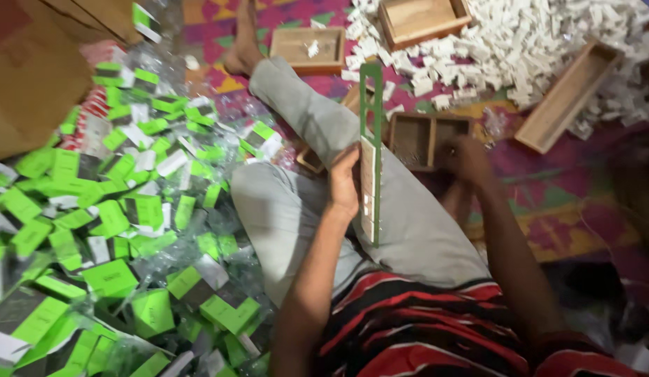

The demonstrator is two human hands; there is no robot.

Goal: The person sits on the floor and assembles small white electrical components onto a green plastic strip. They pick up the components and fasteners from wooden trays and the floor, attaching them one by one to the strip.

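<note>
home packing floor; patterned mat (548, 202); green packets (115, 216); wooden trays (565, 98)

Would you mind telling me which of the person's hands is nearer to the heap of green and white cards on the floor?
Left. The left hand grips the long green frame over the lap, just beside the heap of green and white cards. The right hand is at the wooden tray, farther from it.

Person sits on the mat (548, 188), one leg (303, 119) stretched forward. Left of the leg: a heap of cards (115, 209) and plastic wrap, with a cardboard box (31, 77) behind it. Left hand (345, 185) holds a long frame (370, 153) upright over the lap. Right hand (464, 160) is at a wooden tray (415, 136) just ahead. Pile of small pieces (520, 42) far right, more trays in and beside it.
</note>
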